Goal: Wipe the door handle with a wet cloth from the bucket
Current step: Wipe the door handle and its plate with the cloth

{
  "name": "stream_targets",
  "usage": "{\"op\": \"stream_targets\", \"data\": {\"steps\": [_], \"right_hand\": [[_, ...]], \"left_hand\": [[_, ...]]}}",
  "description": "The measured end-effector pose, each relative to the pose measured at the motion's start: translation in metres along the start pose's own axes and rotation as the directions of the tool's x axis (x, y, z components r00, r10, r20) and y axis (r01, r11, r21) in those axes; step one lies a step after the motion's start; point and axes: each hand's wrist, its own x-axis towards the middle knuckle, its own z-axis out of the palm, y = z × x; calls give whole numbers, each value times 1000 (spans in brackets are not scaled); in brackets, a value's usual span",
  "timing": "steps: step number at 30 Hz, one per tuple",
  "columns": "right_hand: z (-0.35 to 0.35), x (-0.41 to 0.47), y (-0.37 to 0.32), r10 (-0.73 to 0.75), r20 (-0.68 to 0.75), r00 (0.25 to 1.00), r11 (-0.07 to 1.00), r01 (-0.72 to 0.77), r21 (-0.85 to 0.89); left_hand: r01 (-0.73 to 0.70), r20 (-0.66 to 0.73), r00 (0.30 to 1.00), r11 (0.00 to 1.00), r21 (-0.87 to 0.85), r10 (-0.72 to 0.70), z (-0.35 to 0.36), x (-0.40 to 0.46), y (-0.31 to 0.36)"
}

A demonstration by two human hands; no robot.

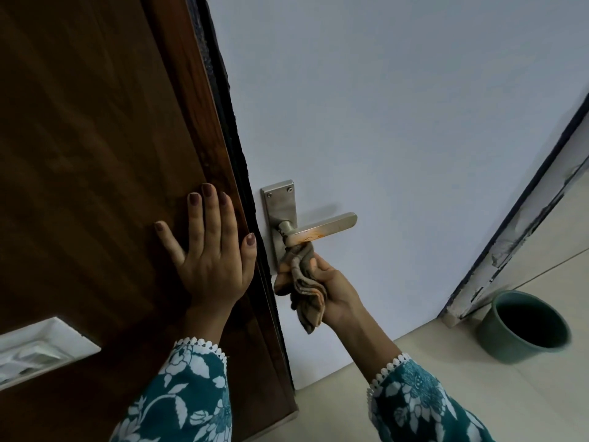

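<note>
A steel lever door handle (322, 229) on a long backplate sits on the white door (398, 122); an orange stain marks the lever near its neck. My right hand (334, 288) is shut on a bunched grey-brown cloth (302, 282), whose top touches the underside of the lever by the neck. My left hand (212, 250) lies flat, fingers spread, on the dark wooden panel (95, 154) left of the handle. A green bucket (526, 327) stands on the floor at the lower right; its inside is dark.
The white door's edge and a scuffed frame post (510, 244) run diagonally at the right, above the bucket. Pale floor tiles (478, 387) lie below. A white switch plate (41, 349) is set in the wood at the lower left.
</note>
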Motion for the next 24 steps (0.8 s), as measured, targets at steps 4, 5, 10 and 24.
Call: {"op": "stream_targets", "data": {"steps": [4, 5, 10, 24], "right_hand": [[7, 3, 4, 45, 17, 999, 999, -45, 12], [10, 5, 9, 61, 11, 998, 998, -61, 7], [11, 11, 14, 86, 4, 996, 996, -86, 33], [23, 13, 18, 186, -49, 981, 958, -170, 232]], "left_hand": [[3, -6, 1000, 1000, 0, -3, 0, 1, 0], [5, -7, 1000, 1000, -3, -5, 1, 0, 0], [4, -6, 1000, 1000, -3, -4, 1, -1, 0], [7, 9, 1000, 1000, 7, -7, -1, 0, 0]]}}
